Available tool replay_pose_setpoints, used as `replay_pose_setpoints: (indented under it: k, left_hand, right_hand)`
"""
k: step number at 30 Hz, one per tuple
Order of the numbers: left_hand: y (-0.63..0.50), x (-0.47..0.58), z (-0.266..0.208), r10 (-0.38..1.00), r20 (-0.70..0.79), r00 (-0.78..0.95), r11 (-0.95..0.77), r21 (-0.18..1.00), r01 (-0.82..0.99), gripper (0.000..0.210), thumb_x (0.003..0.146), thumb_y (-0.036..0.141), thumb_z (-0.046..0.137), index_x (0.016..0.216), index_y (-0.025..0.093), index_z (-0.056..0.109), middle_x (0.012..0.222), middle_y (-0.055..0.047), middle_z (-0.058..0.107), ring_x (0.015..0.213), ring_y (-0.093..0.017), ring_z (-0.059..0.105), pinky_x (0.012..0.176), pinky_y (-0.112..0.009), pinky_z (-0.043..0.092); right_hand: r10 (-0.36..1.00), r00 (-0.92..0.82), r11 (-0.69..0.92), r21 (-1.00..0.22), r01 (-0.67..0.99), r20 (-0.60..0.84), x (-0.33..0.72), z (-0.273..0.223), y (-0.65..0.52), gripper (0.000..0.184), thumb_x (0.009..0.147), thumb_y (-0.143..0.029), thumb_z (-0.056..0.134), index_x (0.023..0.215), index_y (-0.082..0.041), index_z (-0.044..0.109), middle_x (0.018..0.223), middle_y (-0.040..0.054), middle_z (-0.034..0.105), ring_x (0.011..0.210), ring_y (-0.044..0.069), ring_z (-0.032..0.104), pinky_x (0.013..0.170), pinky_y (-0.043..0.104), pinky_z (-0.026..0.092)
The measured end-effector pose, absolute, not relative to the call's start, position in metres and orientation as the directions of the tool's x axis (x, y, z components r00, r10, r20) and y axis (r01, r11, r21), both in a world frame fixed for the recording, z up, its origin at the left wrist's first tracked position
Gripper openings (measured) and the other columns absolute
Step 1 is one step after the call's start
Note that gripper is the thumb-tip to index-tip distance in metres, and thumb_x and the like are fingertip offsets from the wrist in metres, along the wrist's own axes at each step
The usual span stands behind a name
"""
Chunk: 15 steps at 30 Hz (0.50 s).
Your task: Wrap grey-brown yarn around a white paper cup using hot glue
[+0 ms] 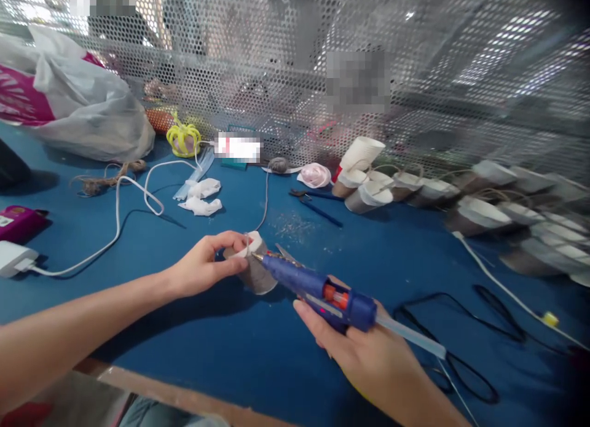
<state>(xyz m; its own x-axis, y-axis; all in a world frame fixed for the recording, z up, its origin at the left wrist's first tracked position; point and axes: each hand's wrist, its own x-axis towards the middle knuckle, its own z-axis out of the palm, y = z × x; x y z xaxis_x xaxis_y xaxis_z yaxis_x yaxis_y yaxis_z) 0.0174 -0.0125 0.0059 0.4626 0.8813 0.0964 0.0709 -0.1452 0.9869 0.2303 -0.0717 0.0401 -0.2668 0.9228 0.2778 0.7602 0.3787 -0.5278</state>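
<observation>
My left hand point(214, 264) pinches the rim of a small grey cup point(260, 276) with a white lining, tilted just above or on the blue table. A thin grey cord point(266, 206) runs from a small grey yarn ball point(278, 164) toward the cup's rim. In my right hand point(354, 347) is a blue glue gun point(318, 285), its nozzle at the cup's rim and a clear glue stick point(410, 336) sticking out behind. Something thin and metallic, perhaps scissors, shows partly behind the gun.
Several lined cups, some with cord handles point(479, 215), stand at the right along a perforated metal screen point(276, 58). Pliers point(318, 207) and a pink ribbon roll point(314, 175) lie mid-table. A white cable point(117, 221) crosses the left; a black cord point(461, 298) loops at right. A plastic bag point(92, 101) sits back left.
</observation>
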Motion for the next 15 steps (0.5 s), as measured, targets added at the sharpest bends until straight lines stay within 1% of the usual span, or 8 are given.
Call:
replay_pose_setpoints:
  k: [3,6,10,15]
  left_hand:
    - [-0.0131,0.0172,0.0065,0.881,0.097,0.463,-0.144,0.987,0.067,0.018,0.074,0.027,0.054,0.063,0.016,0.045,0.098,-0.007,0.057,0.102,-0.02,0.047,0.089,-0.031,0.034]
    - [-0.0132,0.0177,0.0078,0.886,0.085,0.455,-0.131,0.989,0.071,0.019,0.073,0.028,0.055,0.063,0.016,0.046,0.1,-0.008,0.058,0.103,-0.021,0.048,0.089,-0.033,0.035]
    - [-0.0129,0.0177,0.0074,0.891,0.084,0.446,-0.134,0.988,0.081,0.017,0.072,0.028,0.056,0.063,0.016,0.047,0.101,-0.008,0.059,0.105,-0.021,0.047,0.092,-0.034,0.034]
    - [-0.0126,0.0163,0.0049,0.884,0.089,0.459,-0.136,0.988,0.07,0.016,0.073,0.025,0.055,0.064,0.017,0.046,0.104,-0.007,0.059,0.111,-0.021,0.045,0.096,-0.032,0.031]
  right_hand:
    - [0.922,-0.266,0.381,-0.549,0.743,0.28,0.2262,0.0449,-0.0713,0.019,0.076,-0.041,0.049,0.071,-0.029,0.063,0.054,0.003,0.059,0.065,0.023,0.063,0.059,0.034,0.051]
    - [0.923,-0.243,0.375,-0.56,0.739,0.298,0.2254,0.0454,-0.0711,0.018,0.074,-0.042,0.052,0.073,-0.029,0.064,0.053,0.0039,0.059,0.067,0.025,0.063,0.06,0.035,0.051]
    - [0.931,-0.251,0.364,-0.605,0.708,0.266,0.2264,0.0452,-0.0707,0.017,0.073,-0.042,0.053,0.077,-0.03,0.065,0.059,0.0038,0.062,0.068,0.024,0.063,0.06,0.035,0.051]
    - [0.939,-0.241,0.344,-0.646,0.681,0.246,0.2261,0.0455,-0.0703,0.018,0.072,-0.041,0.055,0.08,-0.03,0.066,0.058,0.0041,0.062,0.074,0.026,0.063,0.065,0.037,0.051]
